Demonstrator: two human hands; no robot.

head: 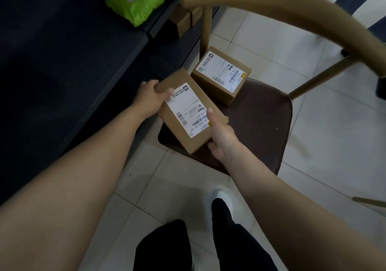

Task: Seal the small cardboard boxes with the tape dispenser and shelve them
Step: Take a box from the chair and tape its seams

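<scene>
Holding one labelled cardboard box (188, 112) by its ends, just above the front of the chair seat (261, 128). Left grip (149, 99) wrapped round the far-left short end. Right grip (221, 139) pinching the near-right end, thumb on the label, fingers underneath. Long axis running from far left to near right, straight between the two grips, label side up.

Probably bound for the dark shelf unit (87, 47), off to the left and ahead. Left grip nearer to it, so likely to lead the swing.

Four boxes in sight:
- the held one
- a second labelled box (221, 75) resting at the back of the seat, touched by neither grip
- two plain brown boxes (183, 23) side by side at the shelf edge

One green plastic parcel (135, 3) further back on the shelf. No tape dispenser in view. Cannot tell whether the held box is taped.
</scene>
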